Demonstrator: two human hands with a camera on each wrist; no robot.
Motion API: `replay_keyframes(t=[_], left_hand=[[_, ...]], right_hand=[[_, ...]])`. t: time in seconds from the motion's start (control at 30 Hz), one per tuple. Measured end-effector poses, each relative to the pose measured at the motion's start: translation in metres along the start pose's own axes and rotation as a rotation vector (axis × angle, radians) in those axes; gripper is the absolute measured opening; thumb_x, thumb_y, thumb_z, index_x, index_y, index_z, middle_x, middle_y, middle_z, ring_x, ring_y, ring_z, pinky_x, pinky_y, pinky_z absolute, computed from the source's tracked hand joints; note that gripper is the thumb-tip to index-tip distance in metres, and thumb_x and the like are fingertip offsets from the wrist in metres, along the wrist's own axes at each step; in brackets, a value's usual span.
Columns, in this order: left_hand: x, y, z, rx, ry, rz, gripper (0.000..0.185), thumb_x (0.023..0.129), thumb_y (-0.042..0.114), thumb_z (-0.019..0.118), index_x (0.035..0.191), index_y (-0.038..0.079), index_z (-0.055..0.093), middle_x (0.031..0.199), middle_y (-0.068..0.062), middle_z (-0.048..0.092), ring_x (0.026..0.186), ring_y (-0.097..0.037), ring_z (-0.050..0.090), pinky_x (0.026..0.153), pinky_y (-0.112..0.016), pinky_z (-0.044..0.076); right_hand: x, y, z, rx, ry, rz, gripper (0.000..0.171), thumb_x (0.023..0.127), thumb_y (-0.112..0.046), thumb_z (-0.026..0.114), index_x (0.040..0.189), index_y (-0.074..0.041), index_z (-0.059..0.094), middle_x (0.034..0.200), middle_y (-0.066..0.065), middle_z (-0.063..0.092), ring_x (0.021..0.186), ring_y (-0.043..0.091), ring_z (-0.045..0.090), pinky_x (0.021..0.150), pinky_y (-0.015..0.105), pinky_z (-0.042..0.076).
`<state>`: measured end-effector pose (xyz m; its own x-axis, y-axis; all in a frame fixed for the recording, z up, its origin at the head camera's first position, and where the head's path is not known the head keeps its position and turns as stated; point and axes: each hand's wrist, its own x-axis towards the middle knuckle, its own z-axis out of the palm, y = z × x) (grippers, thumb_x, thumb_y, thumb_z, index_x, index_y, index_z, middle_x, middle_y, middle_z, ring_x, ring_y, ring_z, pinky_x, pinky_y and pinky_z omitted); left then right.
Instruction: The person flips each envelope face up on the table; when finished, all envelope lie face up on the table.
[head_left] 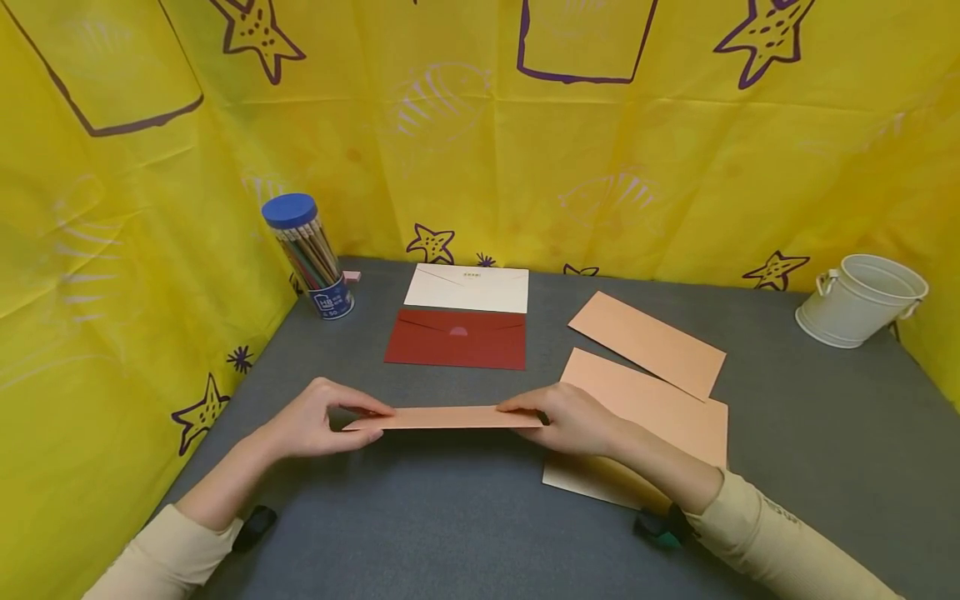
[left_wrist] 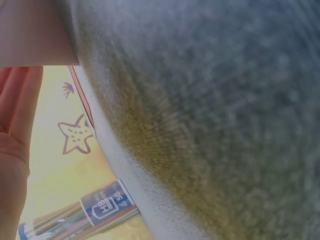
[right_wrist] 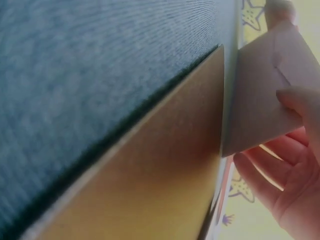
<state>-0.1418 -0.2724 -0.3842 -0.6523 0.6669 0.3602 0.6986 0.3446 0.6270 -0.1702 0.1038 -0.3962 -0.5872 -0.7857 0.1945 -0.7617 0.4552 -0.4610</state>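
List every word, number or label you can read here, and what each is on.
"HB": blue label on the pencil tube.
"50": same label, below "HB".
Smaller characters beside "HB": too small to read.
Lettering on the white envelope: too small to read.
Marking on the right sleeve: too blurred to read.
Held peach envelope: no lettering visible.

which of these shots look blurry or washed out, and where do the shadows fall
Head view: mostly sharp, with a soft shadow on the table below the held peach envelope; left wrist view: near tabletop out of focus, yellow cloth pale and washed out; right wrist view: near tabletop soft, dark shadow along the edge of the lying peach paper.
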Motion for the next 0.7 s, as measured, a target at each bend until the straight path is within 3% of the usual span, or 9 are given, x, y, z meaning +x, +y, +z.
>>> replay_keyframes(t=[0.1, 0.27, 0.53, 0.7], left_hand=[[-0.001, -0.003, -0.002, -0.013, 0.043, -0.008, 0.026, 0.079, 0.004, 0.078, 0.104, 0.013, 0.077, 0.095, 0.003, 0.074, 0.082, -0.008, 0.070, 0.071, -0.024, 0.055], [-0.002, -0.007, -0.005, -0.020, 0.117, -0.044, 0.024, 0.078, -0.001, 0.078, 0.099, 0.012, 0.078, 0.090, 0.001, 0.075, 0.079, -0.008, 0.071, 0.069, -0.020, 0.054], [-0.003, -0.011, -0.008, -0.013, 0.149, -0.244, 0.015, 0.084, 0.001, 0.074, 0.097, 0.009, 0.077, 0.088, -0.001, 0.075, 0.078, -0.006, 0.068, 0.066, -0.019, 0.053], [-0.003, -0.014, -0.010, -0.009, 0.143, -0.322, 0.014, 0.089, 0.004, 0.070, 0.101, 0.008, 0.075, 0.092, -0.001, 0.073, 0.080, -0.009, 0.065, 0.068, -0.020, 0.053]], right_hand=[[0.000, 0.002, 0.000, 0.069, 0.028, 0.015, 0.025, 0.090, -0.015, 0.070, 0.115, -0.017, 0.073, 0.102, -0.009, 0.072, 0.065, 0.000, 0.053, 0.056, 0.019, 0.044], [0.000, 0.006, -0.002, 0.139, 0.079, 0.023, 0.017, 0.092, -0.017, 0.069, 0.108, -0.014, 0.075, 0.094, -0.012, 0.072, 0.075, -0.003, 0.061, 0.066, 0.022, 0.051], [0.001, 0.013, -0.003, 0.153, 0.145, 0.091, 0.009, 0.090, -0.016, 0.071, 0.095, -0.013, 0.076, 0.086, -0.011, 0.072, 0.070, 0.000, 0.061, 0.064, 0.023, 0.051], [0.002, 0.014, -0.005, 0.188, 0.148, 0.172, 0.006, 0.089, -0.018, 0.072, 0.091, -0.013, 0.075, 0.078, -0.011, 0.069, 0.067, 0.003, 0.057, 0.059, 0.022, 0.048]])
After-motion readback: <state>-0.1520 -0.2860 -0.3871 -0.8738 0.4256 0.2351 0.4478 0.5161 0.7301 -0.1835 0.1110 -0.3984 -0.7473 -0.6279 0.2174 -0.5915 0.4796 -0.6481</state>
